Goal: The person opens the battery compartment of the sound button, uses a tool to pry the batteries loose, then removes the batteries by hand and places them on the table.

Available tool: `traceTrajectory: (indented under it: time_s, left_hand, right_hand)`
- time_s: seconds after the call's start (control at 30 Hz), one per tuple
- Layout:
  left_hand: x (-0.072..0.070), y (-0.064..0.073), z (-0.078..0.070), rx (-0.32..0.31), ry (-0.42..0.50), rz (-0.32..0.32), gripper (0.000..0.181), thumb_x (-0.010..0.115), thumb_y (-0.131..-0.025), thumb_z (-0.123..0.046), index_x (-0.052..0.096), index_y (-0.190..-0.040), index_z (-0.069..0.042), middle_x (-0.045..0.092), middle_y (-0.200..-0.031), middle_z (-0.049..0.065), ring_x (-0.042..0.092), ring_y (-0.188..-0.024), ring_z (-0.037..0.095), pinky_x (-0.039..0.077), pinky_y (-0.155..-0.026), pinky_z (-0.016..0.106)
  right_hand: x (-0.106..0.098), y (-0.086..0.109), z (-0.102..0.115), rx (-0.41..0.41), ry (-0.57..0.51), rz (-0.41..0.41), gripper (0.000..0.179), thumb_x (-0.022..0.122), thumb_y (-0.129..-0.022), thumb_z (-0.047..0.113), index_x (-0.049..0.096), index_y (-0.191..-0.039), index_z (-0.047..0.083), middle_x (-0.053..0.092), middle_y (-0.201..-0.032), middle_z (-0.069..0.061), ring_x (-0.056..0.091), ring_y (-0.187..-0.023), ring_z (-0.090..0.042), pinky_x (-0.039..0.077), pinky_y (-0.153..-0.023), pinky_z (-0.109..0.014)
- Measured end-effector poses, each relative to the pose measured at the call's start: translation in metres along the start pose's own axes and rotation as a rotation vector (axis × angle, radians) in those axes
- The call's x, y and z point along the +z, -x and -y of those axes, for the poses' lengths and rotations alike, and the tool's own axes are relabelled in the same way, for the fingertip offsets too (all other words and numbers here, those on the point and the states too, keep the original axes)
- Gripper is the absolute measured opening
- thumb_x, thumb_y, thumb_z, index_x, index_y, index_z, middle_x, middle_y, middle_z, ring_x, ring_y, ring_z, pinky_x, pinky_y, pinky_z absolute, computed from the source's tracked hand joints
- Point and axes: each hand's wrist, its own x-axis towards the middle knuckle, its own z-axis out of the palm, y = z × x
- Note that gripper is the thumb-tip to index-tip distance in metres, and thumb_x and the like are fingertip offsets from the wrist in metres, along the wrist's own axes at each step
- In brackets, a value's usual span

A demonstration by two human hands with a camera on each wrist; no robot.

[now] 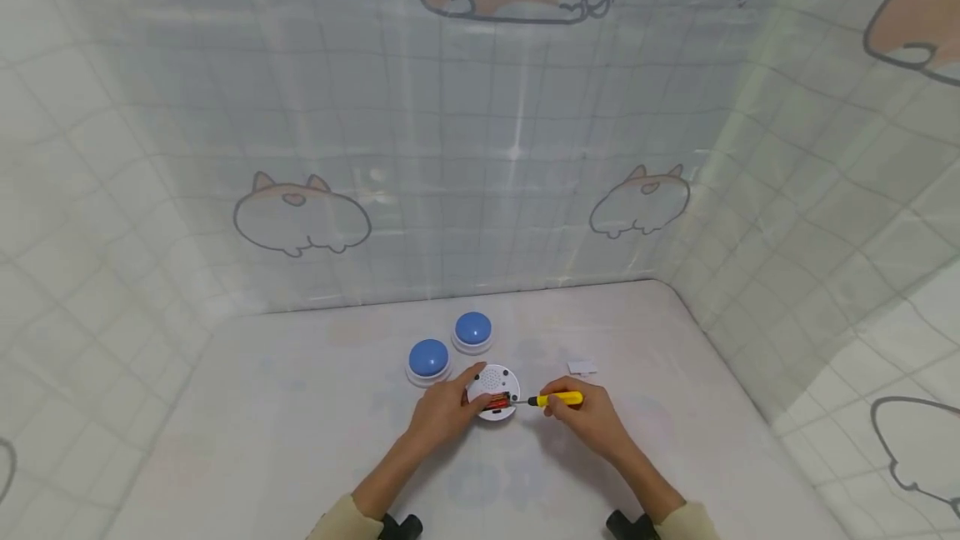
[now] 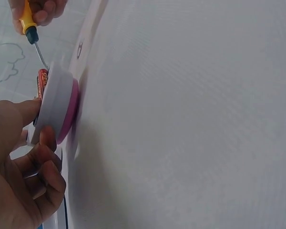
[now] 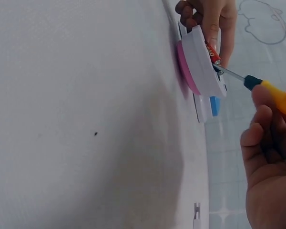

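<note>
A round white push-button device (image 1: 493, 377) lies upside down, its pink dome (image 3: 187, 71) toward the table. Red batteries (image 1: 498, 401) sit in its open battery compartment. My left hand (image 1: 445, 409) grips the device by its left side, the thumb over the batteries and fingers around the edge. In my right hand (image 1: 588, 419) is a screwdriver with a yellow handle (image 1: 564, 398), pinched between thumb and fingers. The screwdriver's metal shaft (image 2: 40, 55) reaches to the end of the batteries. Whether its tip is under a battery, I cannot tell.
Two blue-domed push buttons, one nearer (image 1: 428, 358) and one farther (image 1: 473, 329), stand behind the device on the white table (image 1: 300, 440). A small white cover (image 1: 582, 367) lies behind my right hand. Patterned sheeting (image 1: 480, 148) encloses the table's back and sides.
</note>
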Motion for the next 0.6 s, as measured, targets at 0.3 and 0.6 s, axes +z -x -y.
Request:
traceTrajectory:
  time_s: [0.3, 0.6]
  left_hand:
    - [-0.0006, 0.0000, 0.0010, -0.016, -0.004, -0.019, 0.059, 0.068, -0.093, -0.047, 0.052, -0.147, -0.030, 0.048, -0.065, -0.008, 0.043, -0.057, 0.008, 0.031, -0.050, 0.025]
    - [0.0005, -0.0003, 0.0013, 0.007, -0.006, -0.018, 0.059, 0.067, -0.094, -0.048, 0.052, -0.147, -0.028, 0.048, -0.064, -0.008, 0.042, -0.056, 0.008, 0.030, -0.049, 0.025]
  right_hand:
    - [0.0010, 0.0019, 0.0023, -0.021, 0.016, 0.019, 0.011, 0.068, -0.094, 0.016, 0.072, -0.104, 0.021, 0.072, -0.087, 0.005, 0.065, -0.081, -0.019, 0.053, -0.073, -0.024]
    - [-0.0020, 0.0055, 0.0041, -0.010, -0.066, 0.032, 0.012, 0.067, -0.097, 0.019, 0.071, -0.109, 0.018, 0.072, -0.089, 0.001, 0.066, -0.089, -0.035, 0.054, -0.076, -0.024]
